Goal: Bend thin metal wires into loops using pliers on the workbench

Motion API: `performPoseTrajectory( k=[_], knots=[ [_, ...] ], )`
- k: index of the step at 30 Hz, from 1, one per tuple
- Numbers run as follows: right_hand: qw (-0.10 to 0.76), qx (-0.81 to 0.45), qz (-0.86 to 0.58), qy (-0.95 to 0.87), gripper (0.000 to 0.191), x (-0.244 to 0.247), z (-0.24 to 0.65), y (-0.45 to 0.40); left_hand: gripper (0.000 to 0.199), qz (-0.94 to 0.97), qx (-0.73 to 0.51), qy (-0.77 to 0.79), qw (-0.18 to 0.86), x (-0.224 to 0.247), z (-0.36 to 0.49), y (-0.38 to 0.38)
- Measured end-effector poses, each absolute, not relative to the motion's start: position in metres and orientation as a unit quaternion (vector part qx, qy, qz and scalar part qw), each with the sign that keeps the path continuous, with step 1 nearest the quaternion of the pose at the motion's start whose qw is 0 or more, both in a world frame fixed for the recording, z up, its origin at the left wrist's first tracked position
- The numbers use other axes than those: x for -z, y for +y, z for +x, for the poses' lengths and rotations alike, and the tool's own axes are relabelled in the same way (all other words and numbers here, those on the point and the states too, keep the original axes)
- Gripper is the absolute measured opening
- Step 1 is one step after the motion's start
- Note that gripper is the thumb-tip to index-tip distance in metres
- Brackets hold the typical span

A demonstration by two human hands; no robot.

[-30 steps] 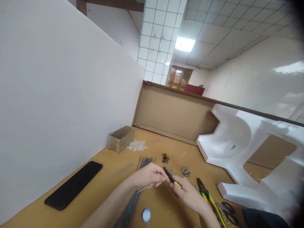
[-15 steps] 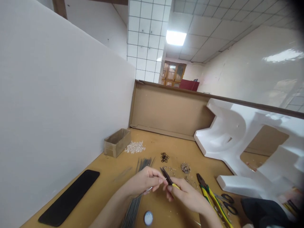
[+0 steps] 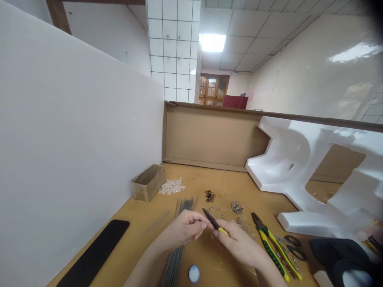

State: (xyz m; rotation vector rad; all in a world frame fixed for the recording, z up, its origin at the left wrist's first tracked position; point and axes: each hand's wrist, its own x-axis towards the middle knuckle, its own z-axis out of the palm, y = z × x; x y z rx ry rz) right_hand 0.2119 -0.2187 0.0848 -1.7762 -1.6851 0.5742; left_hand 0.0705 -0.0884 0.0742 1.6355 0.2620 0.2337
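Tan tabletop [image 3: 206,255] bearing a bundle of grey wires [image 3: 175,261]. Over the bundle, the left hand [image 3: 187,227] is pinched narrow; what its fingertips hold is too small to tell. Right of the bundle, the right hand [image 3: 235,241] grips yellow-handled needle-nose pliers [image 3: 211,218], beside the left fingertips. Beyond the bundle lie clear beads [image 3: 172,186]; right of its far end, black rings [image 3: 210,195]; well right of it, larger pliers [image 3: 271,245] and scissors [image 3: 293,248].
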Motion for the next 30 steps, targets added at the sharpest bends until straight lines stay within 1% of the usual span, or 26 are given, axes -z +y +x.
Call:
performPoseTrajectory(
  k=[5,11,14,21,25,27,30],
  knots=[
    [0.365,-0.343,-0.603,-0.621,0.019,-0.079,0.215,-0.216,0.030,0.717,-0.113,0.123,0.677,-0.072,0.071,-0.089],
    [0.405,-0.406,-0.548,-0.609,0.018,-0.074,0.218,-0.214,0.028,0.707,-0.109,0.133,0.686,-0.072,0.072,-0.089],
    [0.406,-0.404,-0.550,-0.609,0.018,-0.071,0.219,-0.213,0.026,0.705,-0.108,0.133,0.688,-0.070,0.072,-0.089],
    [0.386,-0.335,-0.604,-0.611,0.020,-0.067,0.219,-0.212,0.025,0.704,-0.117,0.134,0.687,-0.068,0.073,-0.088],
    [0.382,-0.299,-0.619,-0.618,0.026,-0.067,0.217,-0.210,0.026,0.710,-0.117,0.122,0.683,-0.069,0.072,-0.087],
    [0.388,-0.300,-0.618,-0.614,0.025,-0.067,0.216,-0.209,0.026,0.711,-0.118,0.123,0.682,-0.069,0.072,-0.086],
    [0.407,-0.335,-0.597,-0.605,0.021,-0.065,0.216,-0.207,0.026,0.712,-0.116,0.129,0.680,-0.068,0.072,-0.086]
  ],
)
